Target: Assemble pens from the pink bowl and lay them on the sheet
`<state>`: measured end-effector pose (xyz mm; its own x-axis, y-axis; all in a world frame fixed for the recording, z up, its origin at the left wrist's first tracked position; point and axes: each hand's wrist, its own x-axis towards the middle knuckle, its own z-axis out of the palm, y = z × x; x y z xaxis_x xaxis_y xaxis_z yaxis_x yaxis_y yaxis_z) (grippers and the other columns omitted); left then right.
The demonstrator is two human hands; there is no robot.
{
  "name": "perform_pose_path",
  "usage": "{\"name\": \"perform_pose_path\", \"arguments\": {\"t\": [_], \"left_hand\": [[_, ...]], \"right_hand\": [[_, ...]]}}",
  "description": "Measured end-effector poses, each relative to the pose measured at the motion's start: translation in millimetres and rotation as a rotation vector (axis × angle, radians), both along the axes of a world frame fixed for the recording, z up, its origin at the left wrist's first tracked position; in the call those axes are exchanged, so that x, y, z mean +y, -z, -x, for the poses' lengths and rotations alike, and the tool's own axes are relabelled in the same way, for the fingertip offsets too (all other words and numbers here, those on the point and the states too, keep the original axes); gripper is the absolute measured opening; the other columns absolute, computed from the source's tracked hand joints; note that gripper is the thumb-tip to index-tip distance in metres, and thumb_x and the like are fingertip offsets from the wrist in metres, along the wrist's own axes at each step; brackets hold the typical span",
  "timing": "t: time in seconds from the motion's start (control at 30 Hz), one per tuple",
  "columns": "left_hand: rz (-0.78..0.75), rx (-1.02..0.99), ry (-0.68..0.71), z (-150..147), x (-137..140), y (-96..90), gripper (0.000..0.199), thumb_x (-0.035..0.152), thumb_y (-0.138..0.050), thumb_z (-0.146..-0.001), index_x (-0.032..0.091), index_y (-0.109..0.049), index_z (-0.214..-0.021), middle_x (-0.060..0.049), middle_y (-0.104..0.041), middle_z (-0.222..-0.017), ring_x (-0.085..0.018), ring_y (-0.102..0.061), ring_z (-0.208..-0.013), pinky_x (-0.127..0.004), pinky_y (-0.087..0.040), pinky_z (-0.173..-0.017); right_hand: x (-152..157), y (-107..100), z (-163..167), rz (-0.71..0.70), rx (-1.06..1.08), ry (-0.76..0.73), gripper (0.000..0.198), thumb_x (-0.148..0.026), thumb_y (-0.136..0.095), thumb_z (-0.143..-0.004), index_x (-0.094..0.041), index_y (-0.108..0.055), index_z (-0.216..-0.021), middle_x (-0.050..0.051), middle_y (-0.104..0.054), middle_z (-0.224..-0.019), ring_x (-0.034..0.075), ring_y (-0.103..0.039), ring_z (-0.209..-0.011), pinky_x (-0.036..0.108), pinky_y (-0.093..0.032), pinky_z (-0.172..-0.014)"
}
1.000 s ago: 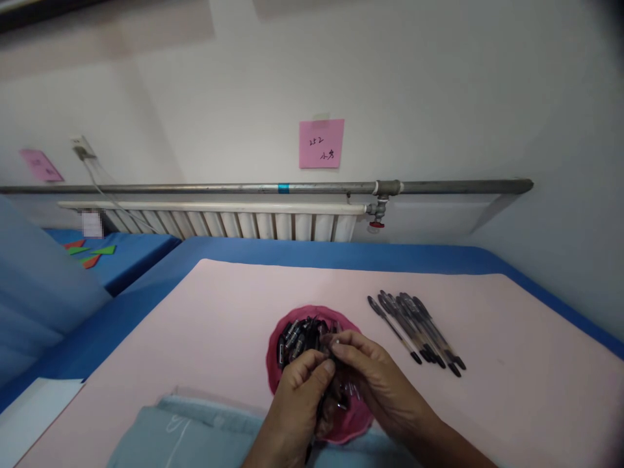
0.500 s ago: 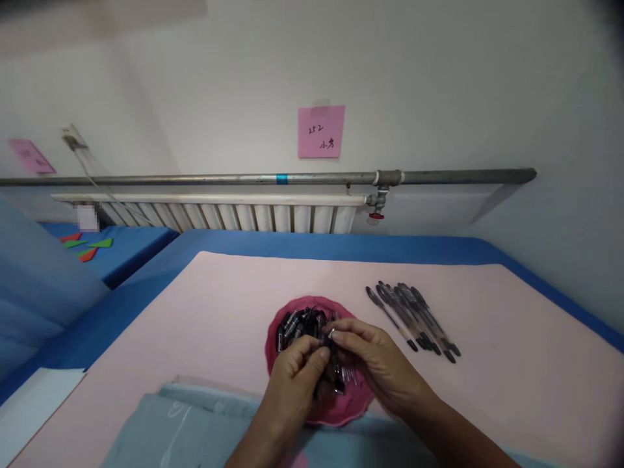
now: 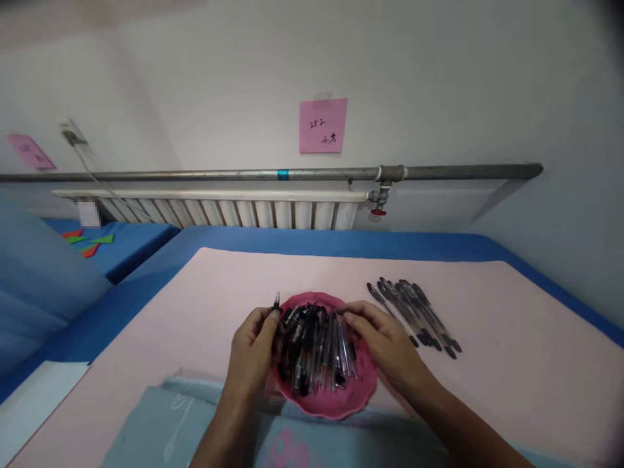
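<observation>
A pink wavy-rimmed bowl (image 3: 363,396) holds many pen parts: clear barrels (image 3: 336,354) on its right side and dark pieces with metal tips (image 3: 297,335) on its left. At the left rim, my left hand (image 3: 253,348) pinches a black pen tip section (image 3: 276,304), its silver point upward. My right hand (image 3: 383,338) is at the bowl's upper right edge, thumb and forefinger close together. Whatever lies between those fingertips is too small or hidden to make out. To the right lies a group of assembled pens (image 3: 414,312) with dark caps.
A pink mat (image 3: 502,338) covers the blue table (image 3: 341,244). Folded teal cloth (image 3: 156,422) lies at the near edge, and a white sheet (image 3: 43,396) at the left. A radiator (image 3: 263,213) and pipe run along the wall behind.
My hands were together over the bowl and have moved apart. The left has gone left with the pen tip section; the right has shifted slightly up, uncovering the clear barrels.
</observation>
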<state>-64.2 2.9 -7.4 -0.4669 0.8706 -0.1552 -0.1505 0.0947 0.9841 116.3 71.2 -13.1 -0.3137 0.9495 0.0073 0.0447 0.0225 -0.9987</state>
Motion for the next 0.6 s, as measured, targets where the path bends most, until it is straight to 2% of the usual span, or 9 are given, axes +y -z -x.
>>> {"name": "perform_pose_path", "arguments": {"t": [0.07,0.2,0.33,0.47,0.6], "left_hand": [[-0.005,0.008,-0.017,3.1,0.4,-1.8,0.031,0.046,-0.062,-0.070,0.017,-0.054,-0.068,0.008,-0.041,-0.049,-0.006,-0.034,-0.041,-0.017,-0.026,-0.038],[0.001,0.035,-0.008,1.5,1.2,-3.3,0.029,0.045,-0.060,-0.072,0.017,-0.053,-0.067,0.008,-0.042,-0.049,-0.006,-0.034,-0.042,-0.017,-0.027,-0.038],[0.006,0.073,0.027,-0.1,2.7,0.9,0.027,0.044,-0.057,-0.075,0.018,-0.053,-0.067,0.008,-0.043,-0.050,-0.007,-0.036,-0.044,-0.018,-0.028,-0.040],[-0.003,0.101,0.042,0.2,3.1,6.6,0.026,0.042,-0.056,-0.076,0.018,-0.054,-0.070,0.007,-0.046,-0.055,-0.007,-0.039,-0.048,-0.018,-0.031,-0.044],[0.007,0.103,0.081,-2.3,2.0,8.1,0.026,0.043,-0.056,-0.077,0.018,-0.054,-0.071,0.007,-0.044,-0.055,-0.007,-0.037,-0.047,-0.018,-0.030,-0.044]], "right_hand": [[-1.5,1.1,-0.6,-0.127,-0.113,-0.019,0.013,-0.029,-0.055,-0.080,-0.021,-0.064,-0.084,-0.001,-0.062,-0.076,0.016,-0.056,-0.070,0.028,-0.043,-0.064],[-2.1,4.1,1.6,-0.472,-0.353,-0.090,0.016,-0.021,-0.047,-0.084,-0.021,-0.063,-0.085,0.004,-0.065,-0.087,0.019,-0.059,-0.084,0.032,-0.045,-0.076],[2.9,9.3,10.8,-0.782,-0.677,-0.176,0.027,-0.014,-0.045,-0.084,-0.019,-0.061,-0.105,0.010,-0.064,-0.107,0.025,-0.055,-0.099,0.041,-0.042,-0.085],[2.9,12.1,19.5,-0.885,-0.980,-0.224,0.032,-0.019,-0.054,-0.082,-0.020,-0.059,-0.114,0.013,-0.062,-0.111,0.030,-0.053,-0.101,0.047,-0.038,-0.084],[0.2,11.1,19.6,-0.897,-1.027,-0.247,0.026,-0.020,-0.053,-0.084,-0.018,-0.061,-0.108,0.013,-0.065,-0.104,0.029,-0.055,-0.096,0.045,-0.037,-0.082]]}}
